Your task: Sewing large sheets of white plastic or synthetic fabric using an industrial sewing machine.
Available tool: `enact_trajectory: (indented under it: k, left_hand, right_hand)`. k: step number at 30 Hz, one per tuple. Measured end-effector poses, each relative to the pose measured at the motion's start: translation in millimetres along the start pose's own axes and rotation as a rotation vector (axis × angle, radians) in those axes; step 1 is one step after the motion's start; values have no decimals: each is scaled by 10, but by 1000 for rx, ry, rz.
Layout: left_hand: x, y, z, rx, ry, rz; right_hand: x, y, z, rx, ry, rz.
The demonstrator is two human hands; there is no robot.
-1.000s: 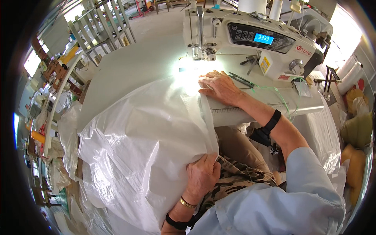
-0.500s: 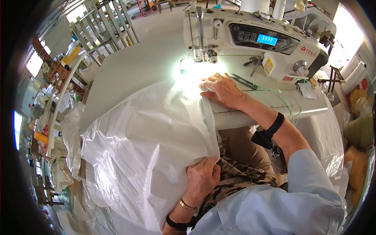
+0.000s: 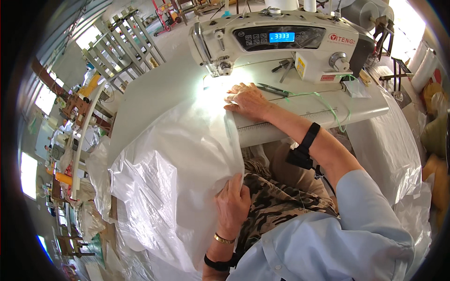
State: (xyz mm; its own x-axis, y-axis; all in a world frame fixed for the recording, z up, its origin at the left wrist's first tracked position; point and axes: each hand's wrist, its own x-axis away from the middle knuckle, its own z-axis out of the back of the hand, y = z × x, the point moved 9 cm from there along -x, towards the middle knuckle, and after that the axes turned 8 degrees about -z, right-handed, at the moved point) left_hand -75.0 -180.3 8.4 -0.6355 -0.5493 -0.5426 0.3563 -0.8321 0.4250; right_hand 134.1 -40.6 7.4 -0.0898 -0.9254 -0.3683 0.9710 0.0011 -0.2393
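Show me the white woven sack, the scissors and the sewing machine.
white woven sack (image 3: 164,164), head view, middle of the bulging fabric.
scissors (image 3: 272,88), head view, on the blades.
sewing machine (image 3: 243,25), head view, top of its arm.

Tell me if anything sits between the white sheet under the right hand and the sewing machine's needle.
Nothing visible does. The right hand presses the white sheet flat just short of the needle area; the scissors lie off to the right.

The woven plastic sheet (image 3: 173,164) looks glossy and translucent white; the sewing machine (image 3: 276,40) is smooth cream enamel.
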Motion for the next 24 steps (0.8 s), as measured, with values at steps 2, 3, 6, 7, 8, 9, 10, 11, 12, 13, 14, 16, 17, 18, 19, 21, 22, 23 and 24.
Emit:
enact_trajectory:
  k: [2, 3, 6, 7, 8, 9, 10, 11, 12, 13, 14, 16, 17, 18, 19, 21, 22, 23, 24]
  left_hand:
    - [96, 40, 60, -49, 66, -15]
    - [115, 34, 90, -88, 80, 16]
    - [118, 61, 83, -130, 78, 34]
    - [111, 78, 54, -125, 60, 27]
    - [98, 97, 37, -132, 59, 23]
    - [85, 94, -17, -105, 21, 36]
    - [70, 82, -60, -79, -18, 49]
    - [49, 78, -52, -85, -19, 47]
    - [26, 77, -64, -98, -36, 43]
    - [2, 73, -75, -111, -53, 39]
    - [-23, 68, -74, -114, -54, 38]
    - [-70, 66, -103, -147, -97, 11]
    - [-84, 37, -95, -152, -94, 14]
    - [-94, 0, -116, -179, -117, 2]
    - [-103, -18, -133, -206, -140, -9]
    - [-153, -18, -122, -197, -153, 2]
    - [-175, -15, -121, -186, -166, 8]
    - [-176, -14, -120, -190, -165, 12]
    - [-170, -7, -116, -175, -149, 12]
  right_hand:
    - [0, 33, -20, -14, 13, -4]
    - [-11, 37, -9, -23, 18, -2]
    - [-1, 85, -12, -41, 4, -31]
    - [-2, 86, -2, -47, 10, -30]
    - [-7, 91, -11, -50, -5, -28]
    - [-16, 69, -2, -54, -22, -25]
    - [-26, 52, 25, -59, -17, -24]
    - [-31, 43, 2, -45, -65, -29]
    - [-26, 46, -26, -30, -115, -38]
    - [-21, 66, -46, -32, -112, -38]
    - [-9, 72, -31, -46, -64, -18]
    - [7, 68, -26, -63, -16, 3]
    - [7, 44, -8, -66, -5, 8]
    - [7, 33, 1, -69, 3, 11]
    - [4, 32, 8, -72, 1, 15]
    - [0, 34, 15, -90, -8, 26]
    - [1, 41, -6, -94, -8, 30]
    - [6, 48, -2, -91, 24, 33]
    - [10, 36, 28, -88, 56, 33]
